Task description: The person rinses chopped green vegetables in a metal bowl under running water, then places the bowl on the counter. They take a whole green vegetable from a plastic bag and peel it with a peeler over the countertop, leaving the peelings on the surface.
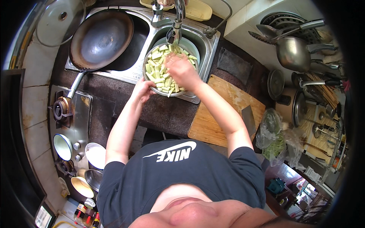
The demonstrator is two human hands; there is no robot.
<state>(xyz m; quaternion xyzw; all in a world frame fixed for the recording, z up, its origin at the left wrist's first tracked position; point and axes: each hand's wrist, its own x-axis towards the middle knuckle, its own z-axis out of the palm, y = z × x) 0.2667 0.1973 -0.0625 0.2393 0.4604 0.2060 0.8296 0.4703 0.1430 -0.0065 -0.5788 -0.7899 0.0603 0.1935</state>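
A round metal bowl point(145, 74) full of pale green cut vegetable pieces point(158, 73) is at the front of the right sink basin, under the faucet point(174, 32). My left hand point(145, 90) grips the bowl's near left rim, thumb on top. On the bowl's right side, my right hand point(182, 70) reaches down among the pieces; its fingers are blurred and partly sunk in them, so whether they hold any cannot be told. Behind the bowl, a pale green basin point(194, 49) shows inside the sink.
A large wok point(102, 40) lies over the left sink basin point(141, 42), its handle towards the gas stove point(74, 114). To the right are a grey cloth point(234, 65) and a wooden cutting board point(212, 114) with a cleaver point(249, 119). Bagged vegetables point(272, 142) sit beyond it.
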